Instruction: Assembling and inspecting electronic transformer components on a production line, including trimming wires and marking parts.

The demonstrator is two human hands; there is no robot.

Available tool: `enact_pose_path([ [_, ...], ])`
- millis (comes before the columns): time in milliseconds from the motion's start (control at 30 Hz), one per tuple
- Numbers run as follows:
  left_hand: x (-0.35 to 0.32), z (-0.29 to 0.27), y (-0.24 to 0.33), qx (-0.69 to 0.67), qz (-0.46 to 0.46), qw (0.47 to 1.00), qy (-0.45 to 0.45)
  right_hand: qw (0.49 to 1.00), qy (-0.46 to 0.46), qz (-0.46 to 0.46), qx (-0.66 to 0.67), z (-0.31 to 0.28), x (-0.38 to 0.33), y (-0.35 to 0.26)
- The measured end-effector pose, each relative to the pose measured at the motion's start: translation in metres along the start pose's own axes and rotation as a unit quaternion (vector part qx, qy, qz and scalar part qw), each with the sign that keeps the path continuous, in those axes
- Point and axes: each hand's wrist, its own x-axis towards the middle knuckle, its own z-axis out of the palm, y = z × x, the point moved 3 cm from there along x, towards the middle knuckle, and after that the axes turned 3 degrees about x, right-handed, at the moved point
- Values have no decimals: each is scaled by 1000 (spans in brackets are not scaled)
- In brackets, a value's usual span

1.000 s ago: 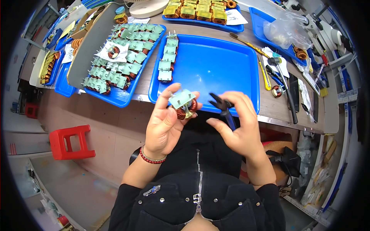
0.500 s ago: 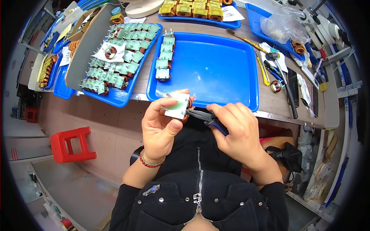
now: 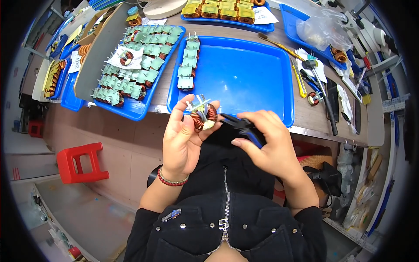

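My left hand (image 3: 180,142) pinches a toroidal coil (image 3: 203,117) wound with copper wire, just in front of a blue tray. The coil's light green plate faces up with metal pins standing from it, and a pale patch shows on its lower side. In my right hand (image 3: 274,142) are black pliers with blue handles (image 3: 242,125). Their jaws point left, close by the coil; whether they touch it I cannot tell. The large blue tray (image 3: 244,111) carries a column of green-plated coils (image 3: 187,63) along its left side.
Left of it, another blue tray (image 3: 139,114) is packed with green-plated coils. Yellow-topped coils (image 3: 222,11) fill a tray at the back. A hammer (image 3: 321,83) and a yellow-handled tool (image 3: 299,81) lie on the right. A red stool (image 3: 83,163) stands on the floor.
The coil has been turned in my left hand, so its windings now face me rather than the flat of its green plate. The pliers have drawn slightly away to the right and tilted.
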Motion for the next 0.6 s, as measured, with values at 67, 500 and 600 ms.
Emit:
enact_pose_path([
  [67, -1, 3, -1, -16, -18, 999, -26, 989, 46, 4, 138, 5, 1, 5],
  [500, -10, 14, -5, 88, -28, 990, -105, 965, 102, -139, 196, 22, 16, 3],
  [600, -11, 8, -10, 121, 17, 987, -101, 967, 127, -155, 160, 26, 12, 2],
])
